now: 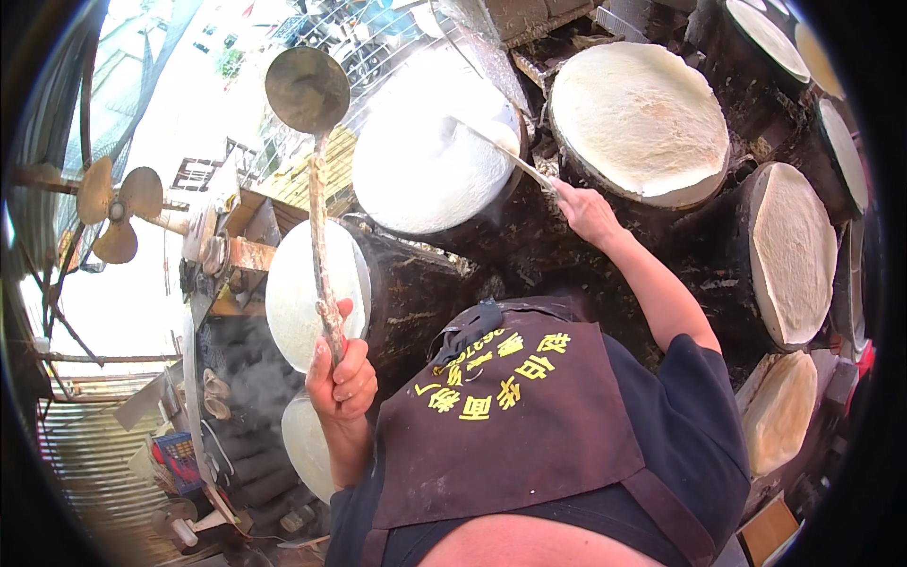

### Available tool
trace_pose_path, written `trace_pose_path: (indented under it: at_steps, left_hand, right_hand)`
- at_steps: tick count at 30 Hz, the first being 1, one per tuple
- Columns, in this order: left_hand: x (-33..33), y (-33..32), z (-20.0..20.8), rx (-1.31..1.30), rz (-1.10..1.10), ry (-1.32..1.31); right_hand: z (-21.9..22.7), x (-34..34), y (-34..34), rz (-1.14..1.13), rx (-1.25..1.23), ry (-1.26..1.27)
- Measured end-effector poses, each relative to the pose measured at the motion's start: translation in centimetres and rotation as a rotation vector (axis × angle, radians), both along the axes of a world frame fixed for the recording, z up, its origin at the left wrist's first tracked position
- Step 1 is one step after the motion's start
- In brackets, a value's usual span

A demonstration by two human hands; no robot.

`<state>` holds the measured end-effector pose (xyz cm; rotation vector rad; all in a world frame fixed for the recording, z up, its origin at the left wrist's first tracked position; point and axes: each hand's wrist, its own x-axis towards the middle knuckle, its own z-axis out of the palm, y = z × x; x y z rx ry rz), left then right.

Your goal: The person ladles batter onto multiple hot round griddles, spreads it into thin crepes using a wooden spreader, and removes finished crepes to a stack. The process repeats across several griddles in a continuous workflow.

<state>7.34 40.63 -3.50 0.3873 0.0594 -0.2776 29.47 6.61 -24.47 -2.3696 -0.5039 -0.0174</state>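
The brown apron (pixel 510 439) is filling the lower middle of the view, yellow lettering spreading across it over a dark shirt. Ahead, a big dark vat (pixel 513 208) is carrying a glaring white filling (pixel 416 161) right out to its rim. To its right another round vat (pixel 565 168) is showing a rougher, cream-coloured top (pixel 638 118), and more filled vats are leaning in along the right side.

Now the long-handled ladle (pixel 321 213): it's standing bowl-up on the left, its caked handle crossing in front of the white-topped left vat (pixel 371 293), its dark round bowl showing beyond the left edge of the glaring one. Farther left, a three-bladed fan (pixel 117 210) is hanging in the bright gap.

And the hands! The left hand (pixel 346 378) is gripping the ladle low on its handle, fingers clamped around it. The right hand (pixel 590 214) is reaching forward, fingers closing on the near end of a slim stick (pixel 518 159). That stick is slanting across the glaring vat's right rim, its tip getting lost in the white.
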Motion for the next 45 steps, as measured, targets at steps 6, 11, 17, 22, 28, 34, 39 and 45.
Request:
trace_pose_path:
  at_steps: [6,11,17,22,28,34,39,45]
  left_hand:
    - [1.0,-1.6,0.2,-0.013,0.001,0.035]
    - [2.8,-2.9,0.8,0.045,-0.019,0.031]
    - [2.4,-3.9,1.5,0.110,0.017,0.072]
    - [0.7,-4.0,1.4,0.150,0.049,0.088]
    - [3.2,-5.8,1.9,0.100,0.039,0.132]
    - [2.6,-5.7,1.3,0.076,-0.029,0.035]
    - [3.3,-6.3,1.0,0.022,0.016,0.134]
    - [2.6,-6.3,1.2,0.004,0.036,0.124]
  right_hand:
    - [0.1,0.6,-0.3,0.072,-0.089,0.055]
    - [-1.0,7.1,1.9,-0.047,-0.040,-0.008]
    - [1.0,9.5,5.6,0.002,0.049,0.142]
    - [0.9,0.3,3.4,-0.150,0.249,0.088]
    - [0.3,6.5,8.6,-0.115,0.073,0.277]
    - [0.7,6.8,6.5,-0.240,0.197,0.215]
    - [0.8,5.9,9.8,-0.126,0.052,0.240]
    - [-0.4,6.9,7.0,-0.198,0.106,0.124]
